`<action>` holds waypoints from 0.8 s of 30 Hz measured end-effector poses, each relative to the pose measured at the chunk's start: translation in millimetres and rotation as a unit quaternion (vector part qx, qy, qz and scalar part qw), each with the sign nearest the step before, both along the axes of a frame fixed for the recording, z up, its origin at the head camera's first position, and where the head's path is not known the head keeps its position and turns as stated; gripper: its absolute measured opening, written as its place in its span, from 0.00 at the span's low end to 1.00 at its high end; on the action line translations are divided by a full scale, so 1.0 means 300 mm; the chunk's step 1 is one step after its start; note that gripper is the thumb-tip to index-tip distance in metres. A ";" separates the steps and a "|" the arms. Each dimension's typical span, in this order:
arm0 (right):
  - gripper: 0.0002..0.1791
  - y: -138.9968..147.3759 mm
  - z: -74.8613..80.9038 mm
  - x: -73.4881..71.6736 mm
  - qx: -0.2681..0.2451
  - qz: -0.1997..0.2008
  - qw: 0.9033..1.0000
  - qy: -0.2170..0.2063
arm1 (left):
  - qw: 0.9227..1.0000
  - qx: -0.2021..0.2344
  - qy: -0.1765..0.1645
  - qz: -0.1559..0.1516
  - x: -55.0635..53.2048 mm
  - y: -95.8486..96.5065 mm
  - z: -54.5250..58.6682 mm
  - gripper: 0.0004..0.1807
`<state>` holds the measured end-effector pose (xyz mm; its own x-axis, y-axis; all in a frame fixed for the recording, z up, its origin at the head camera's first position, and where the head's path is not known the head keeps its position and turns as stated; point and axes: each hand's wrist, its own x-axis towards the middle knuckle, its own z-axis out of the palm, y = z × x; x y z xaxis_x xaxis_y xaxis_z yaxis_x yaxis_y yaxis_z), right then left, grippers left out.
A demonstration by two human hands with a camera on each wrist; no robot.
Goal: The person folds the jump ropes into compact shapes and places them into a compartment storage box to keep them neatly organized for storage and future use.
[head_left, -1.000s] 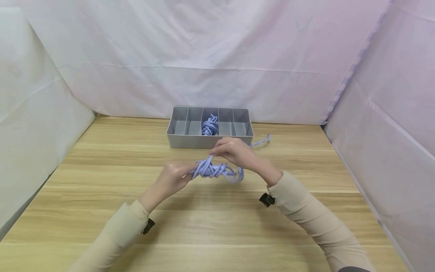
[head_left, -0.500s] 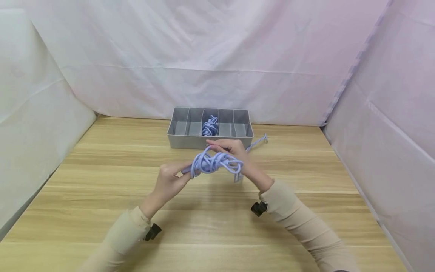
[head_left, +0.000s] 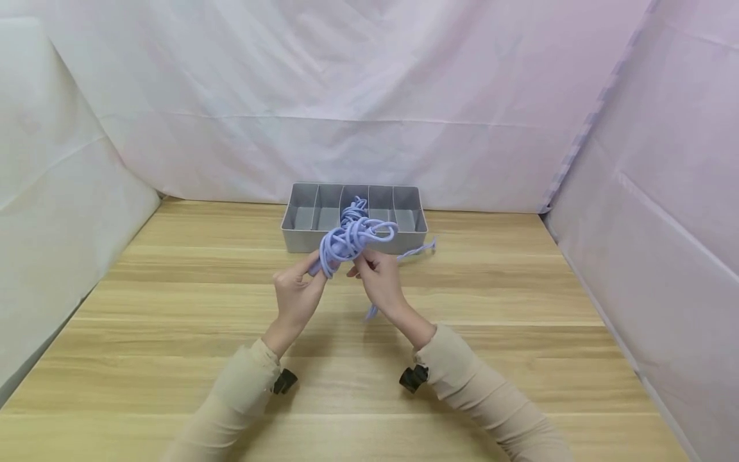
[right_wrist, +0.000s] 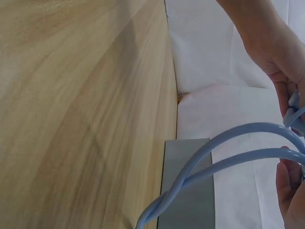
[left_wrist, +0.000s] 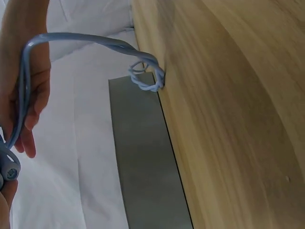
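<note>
A blue-violet cord (head_left: 352, 239) is wound into a tangled bundle, held up in front of the grey box in the head view. My left hand (head_left: 298, 289) grips the bundle's left end, where a short stub (head_left: 314, 268) of the same colour sticks out. In the left wrist view this stub shows a round end (left_wrist: 10, 172). My right hand (head_left: 381, 282) is just below the bundle, with thumb and fingers holding the cord's doubled strands (right_wrist: 224, 143). Those strands hang down, twisted together, and their looped tail (left_wrist: 147, 78) lies on the table by the box.
The grey box (head_left: 323, 242) has several compartments and stands at the back of the table (head_left: 202, 333). A second wound blue-violet cord (head_left: 355, 208) sits in its middle compartment. White cloth (head_left: 346, 147) hangs behind and at both sides.
The bundle has risen and tilted up in front of the box. My right hand has moved from above it to below it, and the trailing tail has slid left.
</note>
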<state>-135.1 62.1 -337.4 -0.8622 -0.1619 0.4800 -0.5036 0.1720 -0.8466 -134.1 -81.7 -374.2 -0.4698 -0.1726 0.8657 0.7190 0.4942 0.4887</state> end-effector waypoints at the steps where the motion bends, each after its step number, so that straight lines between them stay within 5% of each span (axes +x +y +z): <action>1: 0.12 0.001 -0.003 0.001 -0.001 0.001 1.000 0.001 | 1.000 0.000 0.000 0.006 -0.003 0.000 -0.004 0.10; 5: 0.09 0.009 -0.013 0.008 -0.007 0.008 1.000 -0.004 | 0.999 -0.009 0.005 0.035 -0.014 -0.007 -0.023 0.09; 13: 0.18 0.024 -0.019 0.024 -0.007 0.042 0.992 -0.118 | 0.997 -0.023 -0.004 0.079 -0.035 -0.031 -0.044 0.09; 24: 0.23 0.021 -0.028 0.060 -0.028 0.063 0.982 -0.175 | 0.995 -0.015 -0.015 0.098 -0.044 -0.050 -0.040 0.08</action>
<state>-117.1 68.4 -345.8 -0.9507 -0.2606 0.1684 -0.1938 0.0751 -0.9782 -147.4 -96.8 -386.2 -0.4556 -0.2378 0.8578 0.5919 0.6389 0.4914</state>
